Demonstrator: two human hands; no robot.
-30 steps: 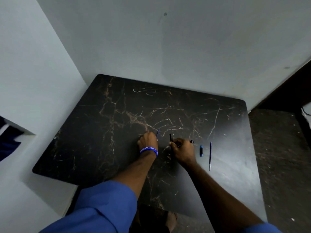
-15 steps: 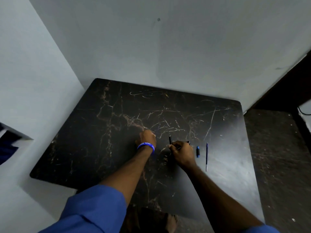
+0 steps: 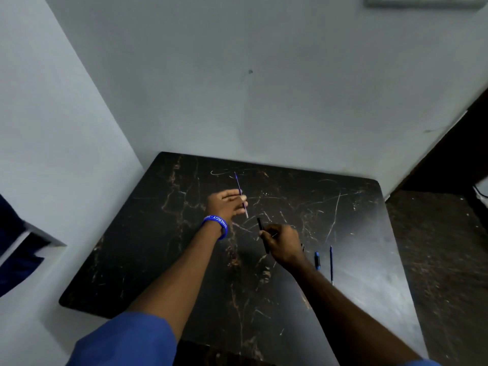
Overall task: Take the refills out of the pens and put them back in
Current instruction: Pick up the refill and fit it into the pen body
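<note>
Left hand pinches 1 refill; right hand grips barrel (fingers closed). Step: reinsertion, probably. Next: align tip with barrel mouth above tabletop.

We have one view only, from a wide-angle camera worn on the head, so nothing is shared with a second view. We look forward and steeply down onto a dark marbled table set in a corner of pale walls. Both forearms reach in from the bottom edge, close to us. Straight lines bend towards the edges.
</note>
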